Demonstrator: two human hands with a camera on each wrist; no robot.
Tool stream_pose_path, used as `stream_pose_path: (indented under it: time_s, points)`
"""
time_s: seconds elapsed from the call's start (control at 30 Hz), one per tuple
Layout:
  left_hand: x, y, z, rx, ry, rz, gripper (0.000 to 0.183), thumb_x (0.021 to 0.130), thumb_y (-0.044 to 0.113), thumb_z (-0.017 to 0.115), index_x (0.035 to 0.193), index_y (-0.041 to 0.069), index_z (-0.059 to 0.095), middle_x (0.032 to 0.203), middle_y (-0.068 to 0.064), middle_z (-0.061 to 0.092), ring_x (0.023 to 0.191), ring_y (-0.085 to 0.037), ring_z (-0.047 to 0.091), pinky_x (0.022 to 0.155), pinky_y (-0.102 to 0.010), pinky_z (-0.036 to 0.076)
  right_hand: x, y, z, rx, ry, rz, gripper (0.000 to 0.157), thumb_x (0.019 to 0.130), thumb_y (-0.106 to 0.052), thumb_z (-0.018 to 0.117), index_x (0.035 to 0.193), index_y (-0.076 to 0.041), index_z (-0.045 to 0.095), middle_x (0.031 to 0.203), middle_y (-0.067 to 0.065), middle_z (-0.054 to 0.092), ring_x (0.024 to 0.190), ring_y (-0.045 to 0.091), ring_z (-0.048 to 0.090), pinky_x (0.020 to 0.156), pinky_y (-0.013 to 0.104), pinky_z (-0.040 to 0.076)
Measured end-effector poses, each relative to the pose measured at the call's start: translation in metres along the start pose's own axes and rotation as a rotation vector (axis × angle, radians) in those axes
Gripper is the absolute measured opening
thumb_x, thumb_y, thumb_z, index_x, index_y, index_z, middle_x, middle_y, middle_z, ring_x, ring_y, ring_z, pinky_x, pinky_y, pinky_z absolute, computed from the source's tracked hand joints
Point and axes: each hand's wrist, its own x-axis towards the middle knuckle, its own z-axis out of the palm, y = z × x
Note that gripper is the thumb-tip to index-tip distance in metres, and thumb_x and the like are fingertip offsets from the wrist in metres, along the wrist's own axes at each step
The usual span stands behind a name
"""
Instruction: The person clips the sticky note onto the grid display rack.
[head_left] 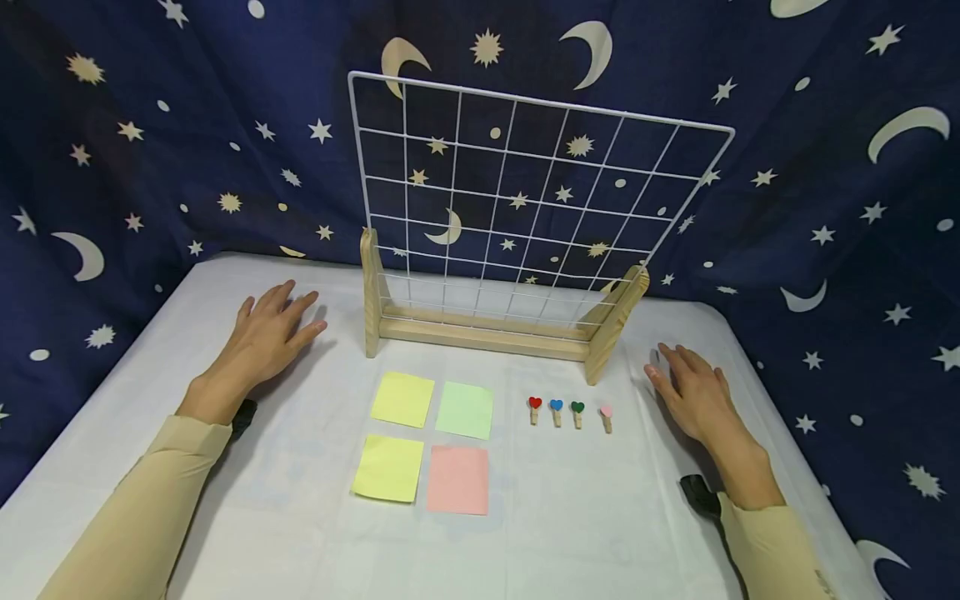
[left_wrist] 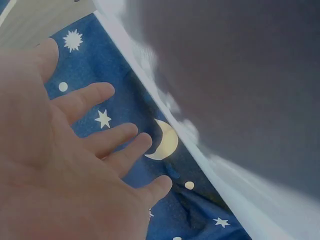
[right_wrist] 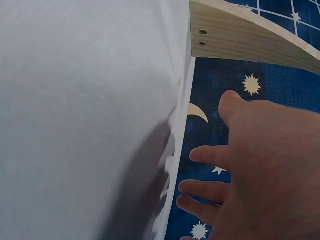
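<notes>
My left hand (head_left: 262,337), fingers spread and holding nothing, is over the white table left of a wire grid rack (head_left: 487,200). Past the rack's right end, my right hand (head_left: 693,392) is likewise spread and holds nothing. In front of the rack lie two yellow sticky notes (head_left: 402,400), a light green sticky note (head_left: 464,410) and a pink sticky note (head_left: 457,480). To their right, several small wooden clothespins form a row, topped with hearts: red (head_left: 535,408), blue (head_left: 557,412), dark green (head_left: 577,414) and pink (head_left: 607,417). This row is nearest my right hand.
The rack stands in a wooden base (head_left: 480,335) with two upright side pieces at the table's back. A dark blue curtain (head_left: 247,100) with moons and stars surrounds the back and sides. White cloth (head_left: 300,500) covers the table.
</notes>
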Motion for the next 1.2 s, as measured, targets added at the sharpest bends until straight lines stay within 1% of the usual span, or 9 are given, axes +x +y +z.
stream_pose_path:
  time_s: [0.2,0.3,0.43,0.5,0.6,0.8,0.9,1.03,1.2]
  points:
    - [-0.006,-0.001,0.001,-0.01,-0.002,0.007,0.068,0.109,0.052,0.048,0.158,0.004,0.045,0.166,-0.033,0.026,0.154,-0.053,0.024,0.12,-0.077,0.012,-0.003,-0.011,0.007,0.014,-0.037,-0.002,0.07,0.112,-0.051,0.042,0.154,0.005,0.042,0.154,0.043,0.037,0.143,0.061,0.034,0.11,0.084,0.021]
    - [-0.005,0.004,0.002,-0.018,0.004,0.027,0.068,0.109,0.052,0.049,0.156,0.004,0.047,0.165,-0.033,0.029,0.153,-0.052,0.026,0.121,-0.076,0.014,-0.009,-0.018,0.008,0.028,-0.036,-0.007,0.068,0.112,-0.048,0.044,0.154,0.006,0.043,0.154,0.043,0.038,0.143,0.061,0.035,0.11,0.083,0.023]
    - [-0.008,0.009,0.005,-0.036,0.004,0.048,0.065,0.109,0.05,0.051,0.153,0.002,0.051,0.163,-0.034,0.033,0.151,-0.053,0.031,0.12,-0.075,0.017,-0.017,-0.028,0.009,0.053,-0.042,-0.006,0.067,0.112,-0.047,0.044,0.153,0.006,0.045,0.154,0.042,0.038,0.143,0.061,0.035,0.112,0.078,0.027]
    - [-0.012,0.011,0.006,-0.048,0.009,0.052,0.063,0.109,0.049,0.052,0.15,0.001,0.054,0.161,-0.034,0.035,0.15,-0.053,0.033,0.12,-0.074,0.02,-0.02,-0.033,0.009,0.081,-0.027,-0.001,0.066,0.112,-0.046,0.045,0.151,0.007,0.046,0.154,0.041,0.039,0.143,0.06,0.035,0.113,0.076,0.028]
    - [-0.017,0.014,0.006,-0.054,0.043,0.071,0.059,0.108,0.046,0.055,0.142,-0.001,0.06,0.157,-0.036,0.041,0.146,-0.054,0.039,0.118,-0.074,0.025,-0.023,-0.041,0.009,0.128,0.022,-0.01,0.063,0.111,-0.044,0.048,0.147,0.008,0.051,0.152,0.039,0.043,0.141,0.059,0.038,0.113,0.074,0.03]
    - [-0.031,0.023,0.01,-0.093,0.101,0.161,0.047,0.106,0.037,0.062,0.13,-0.003,0.067,0.149,-0.037,0.05,0.137,-0.057,0.049,0.111,-0.074,0.035,-0.033,-0.055,0.011,0.179,0.092,-0.062,0.054,0.11,-0.038,0.053,0.138,0.007,0.061,0.141,0.034,0.056,0.134,0.054,0.047,0.11,0.069,0.035]
    - [-0.037,0.029,0.01,-0.107,0.105,0.195,0.046,0.105,0.036,0.063,0.129,-0.003,0.068,0.148,-0.036,0.051,0.136,-0.056,0.049,0.11,-0.074,0.036,-0.04,-0.063,0.014,0.195,0.103,-0.069,0.05,0.11,-0.037,0.054,0.134,0.006,0.065,0.137,0.032,0.06,0.131,0.051,0.05,0.108,0.067,0.037]
    - [-0.043,0.038,0.011,-0.112,0.088,0.213,0.047,0.105,0.037,0.064,0.13,-0.003,0.068,0.149,-0.035,0.051,0.139,-0.055,0.048,0.111,-0.073,0.035,-0.049,-0.07,0.016,0.203,0.081,-0.055,0.05,0.11,-0.037,0.053,0.133,0.005,0.066,0.137,0.03,0.059,0.131,0.049,0.049,0.108,0.066,0.038]
    - [-0.053,0.045,0.012,-0.109,0.089,0.235,0.045,0.105,0.036,0.065,0.128,-0.002,0.069,0.148,-0.034,0.052,0.14,-0.053,0.048,0.112,-0.072,0.036,-0.055,-0.078,0.015,0.211,0.102,-0.089,0.046,0.109,-0.035,0.058,0.134,0.002,0.067,0.137,0.027,0.06,0.132,0.047,0.05,0.108,0.065,0.039]
